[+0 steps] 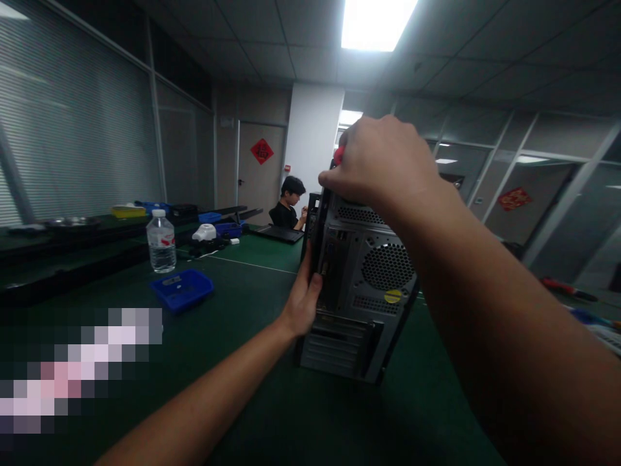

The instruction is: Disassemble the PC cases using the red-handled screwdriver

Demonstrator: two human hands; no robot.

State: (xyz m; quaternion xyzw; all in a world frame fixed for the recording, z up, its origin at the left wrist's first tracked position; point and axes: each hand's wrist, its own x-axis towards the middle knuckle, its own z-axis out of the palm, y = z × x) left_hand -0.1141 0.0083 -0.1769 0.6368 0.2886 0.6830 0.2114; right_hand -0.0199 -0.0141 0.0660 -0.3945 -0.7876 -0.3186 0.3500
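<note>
A grey desktop computer case (369, 285) stands upright on the green table (252, 310), its rear panel with ports and fan grille facing me. My left hand (303, 298) grips the case's left rear edge, thumb on the back panel. My right hand (378, 162) is closed at the case's top corner around a tool with a red handle (338, 155), mostly hidden by the fingers.
A blue tray (182, 289) and a water bottle (161, 241) sit on the table to the left. Further back are blue bins, a white object and dark shelving. Another person (288, 206) sits at the far end. Tools lie at the right edge (567, 288).
</note>
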